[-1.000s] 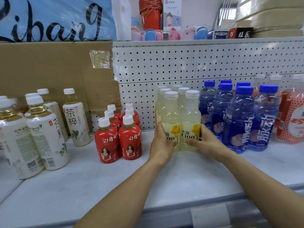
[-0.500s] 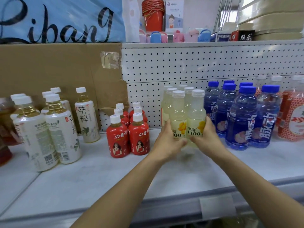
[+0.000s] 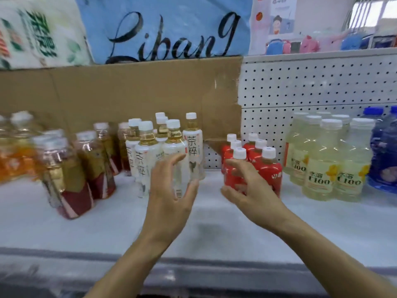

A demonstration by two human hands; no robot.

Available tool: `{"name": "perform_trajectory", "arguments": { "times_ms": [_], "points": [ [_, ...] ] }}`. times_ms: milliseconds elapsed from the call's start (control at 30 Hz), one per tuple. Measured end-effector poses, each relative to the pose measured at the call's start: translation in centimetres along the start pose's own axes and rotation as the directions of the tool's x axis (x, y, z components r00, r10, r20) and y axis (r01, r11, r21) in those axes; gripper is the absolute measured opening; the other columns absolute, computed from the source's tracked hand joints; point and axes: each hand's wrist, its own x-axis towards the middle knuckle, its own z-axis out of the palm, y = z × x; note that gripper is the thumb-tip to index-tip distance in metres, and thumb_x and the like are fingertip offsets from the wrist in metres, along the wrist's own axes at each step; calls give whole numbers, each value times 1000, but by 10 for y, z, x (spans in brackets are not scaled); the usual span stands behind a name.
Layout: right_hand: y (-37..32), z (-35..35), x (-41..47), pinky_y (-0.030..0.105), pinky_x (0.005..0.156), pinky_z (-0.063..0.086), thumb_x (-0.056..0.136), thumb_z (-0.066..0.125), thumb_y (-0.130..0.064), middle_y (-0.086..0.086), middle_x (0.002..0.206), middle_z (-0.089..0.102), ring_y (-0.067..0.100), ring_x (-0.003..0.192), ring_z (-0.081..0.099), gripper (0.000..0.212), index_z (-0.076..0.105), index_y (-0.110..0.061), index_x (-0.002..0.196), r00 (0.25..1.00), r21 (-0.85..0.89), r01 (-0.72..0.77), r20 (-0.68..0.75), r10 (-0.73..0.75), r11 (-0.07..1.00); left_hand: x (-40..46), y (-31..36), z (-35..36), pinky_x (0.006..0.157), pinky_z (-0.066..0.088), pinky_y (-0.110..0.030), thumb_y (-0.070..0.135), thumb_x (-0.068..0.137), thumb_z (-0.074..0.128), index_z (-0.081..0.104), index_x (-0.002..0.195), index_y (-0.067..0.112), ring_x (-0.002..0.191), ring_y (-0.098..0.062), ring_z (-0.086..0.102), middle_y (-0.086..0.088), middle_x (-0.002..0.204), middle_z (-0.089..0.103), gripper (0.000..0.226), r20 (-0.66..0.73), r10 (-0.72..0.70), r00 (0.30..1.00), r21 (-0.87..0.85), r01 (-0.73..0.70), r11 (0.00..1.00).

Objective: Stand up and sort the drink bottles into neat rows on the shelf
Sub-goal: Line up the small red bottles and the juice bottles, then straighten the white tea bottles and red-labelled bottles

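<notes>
Several small red bottles (image 3: pixel 269 168) with white caps stand in two short rows at mid-shelf. My right hand (image 3: pixel 249 188) hovers open in front of their left row, fingers curled, not gripping. My left hand (image 3: pixel 171 190) is open in front of the white-labelled tea bottles (image 3: pixel 146 158), holding nothing. Pale yellow C100 bottles (image 3: pixel 322 166) stand upright in rows to the right of the red ones. All stand on the white shelf (image 3: pixel 204 231).
Blurred amber and red-labelled bottles (image 3: pixel 71 168) crowd the left. Blue bottles (image 3: pixel 384 151) stand at the far right edge. Cardboard (image 3: pixel 129 93) and white pegboard (image 3: pixel 311 87) form the back wall. Bare shelf lies under both hands, up to the front lip.
Both hands have let go of the yellow C100 bottles and moved left, to the red and tea bottles. The view has swung left, revealing more bottles there.
</notes>
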Motion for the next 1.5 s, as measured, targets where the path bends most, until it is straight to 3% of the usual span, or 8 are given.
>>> {"name": "perform_trajectory", "arguments": {
  "times_ms": [133,333,500,600,1033,1233,1367,1500],
  "points": [
    [-25,41,35,30,105,41,89,69,-23,-21,135,38,1,126,39,69,29,-30,145,995,104,-67,78,59,992,27,-47,-44,116,34,-40,21,84,76,30,146,25,135,-8,32,10,144,29,77,-74,-249,966,-44,246,968],
    [-46,78,82,10,65,51,82,75,-28,-23,114,51,-7,97,56,70,31,-37,135,991,289,-123,94,100,949,78,-80,-76,109,35,-40,64,53,84,8,154,38,144,-15,28,7,159,24,128,195,-402,895,-186,436,881],
    [-42,102,97,31,91,53,80,77,-39,-13,118,65,1,105,64,63,43,-29,132,990,326,-140,63,126,935,96,-98,-77,113,30,-48,63,39,91,-3,153,44,149,-18,19,4,164,13,149,390,-368,844,-244,480,843],
    [-41,103,96,31,90,51,79,75,-43,-16,119,63,2,107,62,60,45,-31,130,988,313,-155,58,144,937,96,-106,-77,103,35,-34,55,43,95,1,153,43,144,-18,29,3,159,24,144,379,-333,863,-266,446,855],
    [-50,89,86,23,90,51,75,71,-51,-20,123,62,-3,111,60,61,48,-37,130,955,198,-100,292,39,975,78,-92,-106,102,40,-34,70,47,83,14,143,60,131,-7,44,20,148,35,119,500,-229,835,-191,364,912],
    [-68,57,111,31,84,55,89,41,-57,-11,115,64,5,103,64,44,58,-28,117,982,191,7,183,-43,982,121,-63,-127,107,36,-34,94,65,37,28,152,36,132,-3,44,15,150,41,105,411,-184,893,-272,313,910],
    [-71,28,162,26,82,55,94,58,-35,-7,108,65,4,95,62,32,59,-18,121,983,-96,133,-115,-143,987,184,-62,-120,105,44,-38,66,93,36,44,143,24,124,-8,52,6,137,54,66,304,-206,930,-188,271,944],
    [-61,17,216,32,97,49,92,61,-41,-1,127,59,12,109,57,51,49,-18,136,996,-388,1,-83,-36,921,241,-77,-94,94,50,-31,36,100,53,50,139,29,114,-8,54,9,131,56,40,337,-237,911,2,251,968]
  ]
}}
